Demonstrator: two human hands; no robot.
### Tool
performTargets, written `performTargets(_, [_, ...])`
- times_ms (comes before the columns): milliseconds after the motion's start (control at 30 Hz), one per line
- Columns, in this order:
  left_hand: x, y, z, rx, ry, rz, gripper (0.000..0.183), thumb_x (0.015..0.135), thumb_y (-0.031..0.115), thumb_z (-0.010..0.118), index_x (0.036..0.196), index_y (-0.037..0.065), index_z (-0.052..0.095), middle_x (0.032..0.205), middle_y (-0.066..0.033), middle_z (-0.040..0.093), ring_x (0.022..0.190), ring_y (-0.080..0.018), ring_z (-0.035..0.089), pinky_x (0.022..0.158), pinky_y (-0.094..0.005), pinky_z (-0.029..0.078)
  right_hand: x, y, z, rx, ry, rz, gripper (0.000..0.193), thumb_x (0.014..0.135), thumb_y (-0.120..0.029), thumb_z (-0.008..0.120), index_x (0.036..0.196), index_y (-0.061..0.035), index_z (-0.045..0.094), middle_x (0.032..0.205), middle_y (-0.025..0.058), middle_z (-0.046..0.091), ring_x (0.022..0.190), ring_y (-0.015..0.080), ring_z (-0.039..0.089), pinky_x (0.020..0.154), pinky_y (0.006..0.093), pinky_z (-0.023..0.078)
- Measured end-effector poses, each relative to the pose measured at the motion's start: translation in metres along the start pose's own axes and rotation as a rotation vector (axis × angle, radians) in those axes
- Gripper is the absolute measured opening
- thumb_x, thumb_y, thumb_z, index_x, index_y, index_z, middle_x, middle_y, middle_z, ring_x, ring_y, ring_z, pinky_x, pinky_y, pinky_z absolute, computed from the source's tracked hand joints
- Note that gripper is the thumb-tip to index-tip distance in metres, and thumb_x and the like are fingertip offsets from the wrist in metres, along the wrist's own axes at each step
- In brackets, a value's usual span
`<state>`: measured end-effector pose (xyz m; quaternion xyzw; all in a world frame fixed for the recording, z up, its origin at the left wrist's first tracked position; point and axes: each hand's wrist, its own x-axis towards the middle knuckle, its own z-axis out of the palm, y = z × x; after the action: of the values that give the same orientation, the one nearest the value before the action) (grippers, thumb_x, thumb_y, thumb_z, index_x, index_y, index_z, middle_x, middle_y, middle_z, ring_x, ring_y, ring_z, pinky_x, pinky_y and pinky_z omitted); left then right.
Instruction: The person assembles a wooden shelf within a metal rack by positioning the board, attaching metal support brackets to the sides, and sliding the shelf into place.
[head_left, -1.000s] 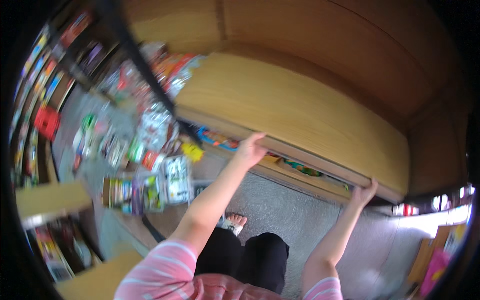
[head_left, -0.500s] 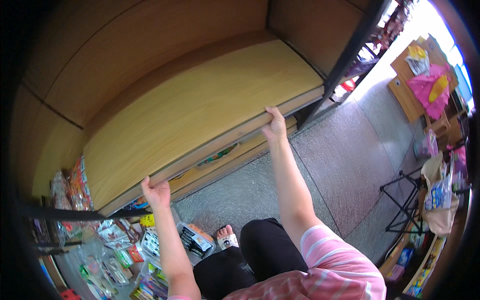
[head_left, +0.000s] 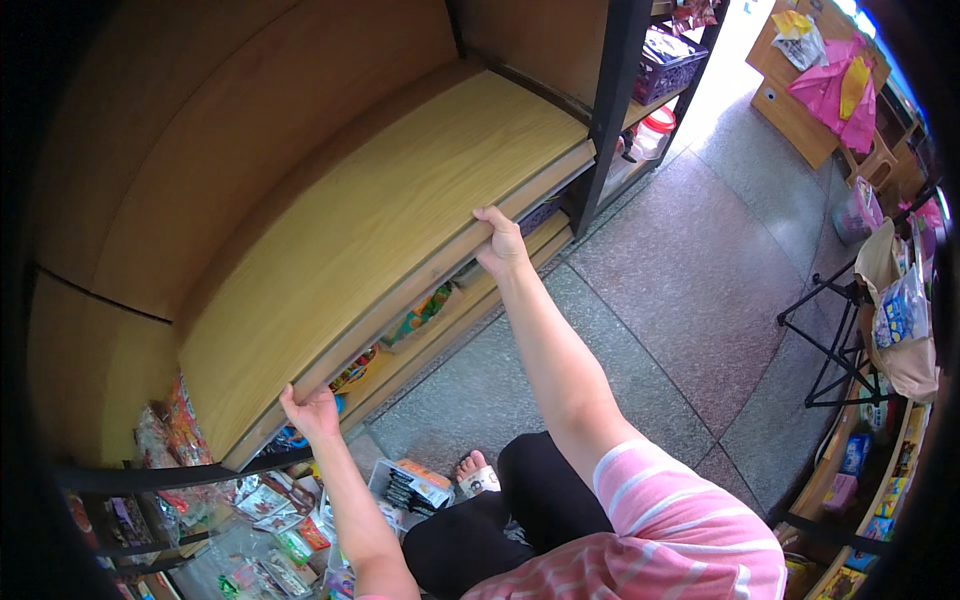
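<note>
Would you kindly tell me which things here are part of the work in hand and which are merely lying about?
In hand:
wooden shelf board
left hand and right hand, each gripping its front edge

Lying about:
snack packets
box of dark items
purple basket
pink cloth

Two bare hands, left hand [head_left: 313, 412] and right hand [head_left: 499, 245], on one wooden shelf board [head_left: 370, 225]; one black upright post [head_left: 606, 100]; one purple crate [head_left: 668, 60]; one pink cloth [head_left: 835, 90]; one sandalled foot [head_left: 476, 476].
</note>
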<state>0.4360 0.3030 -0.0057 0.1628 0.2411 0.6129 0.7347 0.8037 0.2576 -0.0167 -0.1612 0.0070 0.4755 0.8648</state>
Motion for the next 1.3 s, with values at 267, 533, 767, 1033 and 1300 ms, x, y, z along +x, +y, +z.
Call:
performTargets(267, [-0.008,-0.001,0.001,0.045,0.039,-0.056,0.03,0.075,0.021,0.054,0.1,0.003,0.05,0.102,-0.0081,0.056,0.094,-0.0215,0.054,0.079,-0.0333,0.046,-0.013,0.0,0.015,0.007,0.088,-0.031,0.027,0.069,-0.002,0.059,0.094,0.0008,0.05,0.094,0.0095,0.055,0.091,0.0246,0.051,0.082,0.0412,0.041])
performTargets(533, [-0.015,0.004,0.02,0.234,0.221,-0.066,0.039,0.072,0.036,0.058,0.095,0.006,0.052,0.097,-0.0065,0.056,0.089,-0.0192,0.053,0.075,-0.0273,0.044,-0.018,0.0,0.031,-0.022,0.252,-0.109,0.031,0.067,0.001,0.06,0.096,0.0032,0.05,0.093,0.0097,0.056,0.084,0.0229,0.054,0.074,0.0349,0.045])
performTargets(767, [-0.037,-0.001,0.034,0.575,0.341,-0.294,0.075,0.066,0.063,0.052,0.094,-0.006,0.048,0.103,-0.0174,0.05,0.091,-0.0245,0.051,0.068,-0.0296,0.044,-0.015,0.003,0.019,0.023,0.214,-0.16,0.029,0.061,0.001,0.064,0.089,0.0016,0.055,0.087,0.006,0.059,0.077,0.0161,0.055,0.071,0.0284,0.042])
performTargets(1033, [-0.054,0.053,0.019,1.622,0.095,-0.045,0.032,0.08,0.032,0.052,0.069,0.002,0.057,0.06,-0.0057,0.056,0.05,-0.0131,0.051,0.048,-0.0234,0.04,-0.017,0.001,0.016,-0.274,0.245,-0.021,0.041,0.06,-0.011,0.071,0.094,0.0042,0.054,0.093,0.0102,0.058,0.085,0.0178,0.053,0.076,0.0297,0.041])
performTargets(1300, [-0.054,0.042,0.058,1.994,-0.033,0.834,0.032,0.07,0.022,0.058,0.094,0.002,0.055,0.101,-0.0197,0.051,0.097,-0.0352,0.046,0.082,-0.0389,0.039,-0.043,-0.041,0.046,-1.388,0.785,-0.543,0.107,0.052,-0.037,0.078,0.124,0.0063,0.012,0.12,0.0282,0.029,0.11,0.0393,0.033,0.093,0.0443,0.031])
